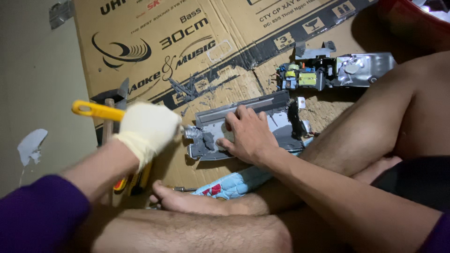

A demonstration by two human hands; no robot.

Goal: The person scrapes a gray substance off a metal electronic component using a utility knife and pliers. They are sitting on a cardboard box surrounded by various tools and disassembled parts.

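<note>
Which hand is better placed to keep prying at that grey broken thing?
Left, probably. The gloved left hand already grips the yellow-handled tool, tip at the grey casing's edge. The bare right hand lies flat on the casing, pinning it to the cardboard.

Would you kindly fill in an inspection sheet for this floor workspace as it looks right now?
Surface: flattened brown printed cardboard sheet on a pale floor, littered with grey plastic shards.
Job's things: broken grey plastic device casing, pinned flat; yellow-handled tool, tip at the casing's left end.
Clutter: green circuit board with metal bracket; wooden-handled hammer; blue patterned cloth; grey fragment on the floor.
Grippers: left hand, in a cream glove, grips the tool; right hand, bare, presses on the casing.
Cables: nothing seen.
Surroundings: person sits cross-legged, bare legs; red object at top right.
</note>
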